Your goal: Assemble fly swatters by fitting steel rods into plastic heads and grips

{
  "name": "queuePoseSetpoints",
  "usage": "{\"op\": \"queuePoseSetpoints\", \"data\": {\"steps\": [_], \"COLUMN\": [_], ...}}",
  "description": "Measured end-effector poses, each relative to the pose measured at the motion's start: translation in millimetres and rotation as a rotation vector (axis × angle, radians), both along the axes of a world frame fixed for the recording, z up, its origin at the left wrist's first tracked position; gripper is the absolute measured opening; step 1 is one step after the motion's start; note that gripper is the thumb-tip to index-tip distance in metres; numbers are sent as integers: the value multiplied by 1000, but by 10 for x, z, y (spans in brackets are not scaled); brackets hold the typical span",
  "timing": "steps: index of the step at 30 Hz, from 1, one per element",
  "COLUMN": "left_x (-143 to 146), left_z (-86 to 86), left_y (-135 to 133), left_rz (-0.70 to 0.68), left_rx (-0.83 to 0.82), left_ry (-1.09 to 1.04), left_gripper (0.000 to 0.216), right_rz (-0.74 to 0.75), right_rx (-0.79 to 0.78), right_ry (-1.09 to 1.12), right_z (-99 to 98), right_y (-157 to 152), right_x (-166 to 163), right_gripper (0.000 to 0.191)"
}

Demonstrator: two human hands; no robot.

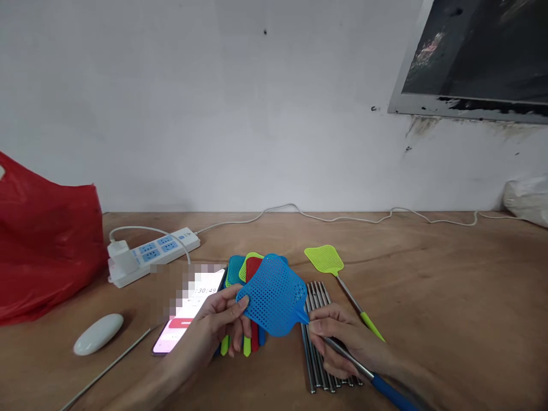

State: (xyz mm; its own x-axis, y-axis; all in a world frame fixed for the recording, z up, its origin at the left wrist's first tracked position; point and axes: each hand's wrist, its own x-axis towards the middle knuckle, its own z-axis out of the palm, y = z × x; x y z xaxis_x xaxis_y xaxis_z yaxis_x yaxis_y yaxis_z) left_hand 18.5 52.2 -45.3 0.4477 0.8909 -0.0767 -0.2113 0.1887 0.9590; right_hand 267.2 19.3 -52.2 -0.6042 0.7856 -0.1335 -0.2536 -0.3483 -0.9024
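A blue fly swatter head [276, 294] is held up at the middle of the table, tilted, its neck meeting a metal rod. My left hand [222, 319] pinches its left edge between thumb and fingers. My right hand [338, 337] is closed round the neck and the metal rod, whose blue grip [391, 394] runs off toward the lower right. Beneath my left hand lie several loose swatter heads, among them a red one [253, 267] and a teal one [235, 268]. Under my right hand several metal rods [314, 354] lie side by side. A yellow-green fly swatter [325, 260] rests to the right.
A lit phone [205, 282] lies left of the swatter heads. Behind it stands a white power strip [165, 254] with a plug and cable. A white oval object [99, 334], a thin grey rod [111, 368] and a red plastic bag [47, 240] are at the left.
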Motion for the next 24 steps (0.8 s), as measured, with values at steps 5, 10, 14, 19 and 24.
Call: {"op": "queuePoseSetpoints", "data": {"steps": [5,10,14,19,24], "left_x": [4,28,45,-77,-141], "left_z": [-17,60,72,118,194], "left_y": [1,-31,-42,64,96], "left_rz": [30,105,157,303,389], "left_rx": [11,-126,-165,-151,-25], "left_ry": [0,47,75,58,61], "left_gripper": [40,42,40,37,38], "right_rz": [-25,-27,-119,-169,-308], "right_rx": [-81,153,384,449,213], "right_ry": [37,-182,-529,-635,-356], "right_z": [42,11,50,81,-1], "right_y": [-5,-7,-92,-85,95], "right_x": [-31,-23,-32,45,181], "right_gripper": [44,43,41,44,47]}}
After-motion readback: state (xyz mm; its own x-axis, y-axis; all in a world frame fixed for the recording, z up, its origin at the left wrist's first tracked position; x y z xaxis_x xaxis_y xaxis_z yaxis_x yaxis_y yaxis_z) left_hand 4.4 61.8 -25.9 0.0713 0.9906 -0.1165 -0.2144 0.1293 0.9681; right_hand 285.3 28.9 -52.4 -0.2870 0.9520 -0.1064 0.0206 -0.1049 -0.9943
